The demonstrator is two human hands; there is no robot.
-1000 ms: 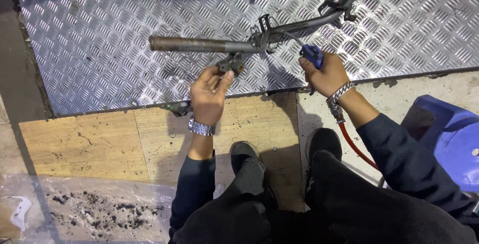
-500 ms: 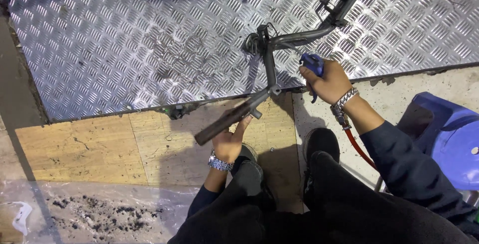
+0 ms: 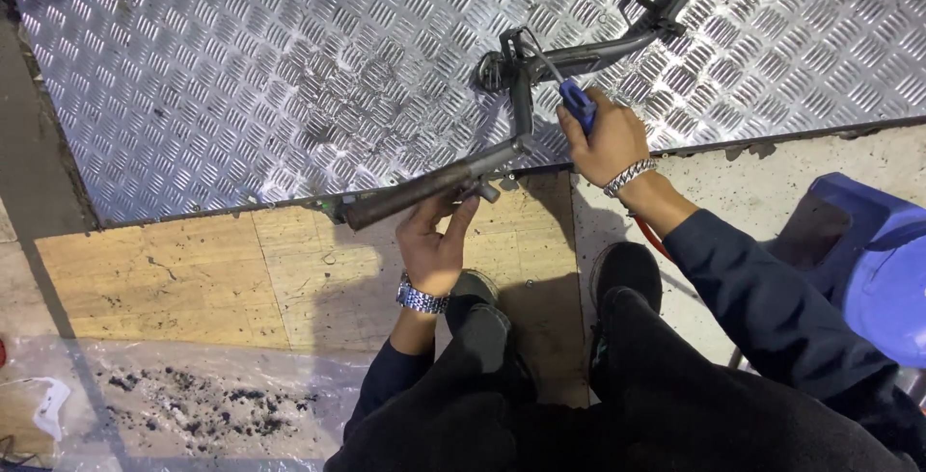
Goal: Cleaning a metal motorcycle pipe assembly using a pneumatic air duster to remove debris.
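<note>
Over the diamond-plate floor (image 3: 241,77), left hand (image 3: 434,245) grips the folded handlebar (image 3: 424,188); right hand (image 3: 608,139) clamps a blue tool (image 3: 579,104), work looks unfinished

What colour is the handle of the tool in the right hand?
Blue. The tool handle shows in the head view, gripped by the right hand.

a silver diamond-tread metal plate (image 3: 289,67) covers the far part of the floor, glinting under the light. along its near edge lie pale wooden boards (image 3: 193,269), and to the right speckled concrete (image 3: 772,183). a blue plastic stool (image 3: 868,260) stands at the right edge. clear plastic sheeting (image 3: 174,395) with dark crumbs lies bottom left.
</note>
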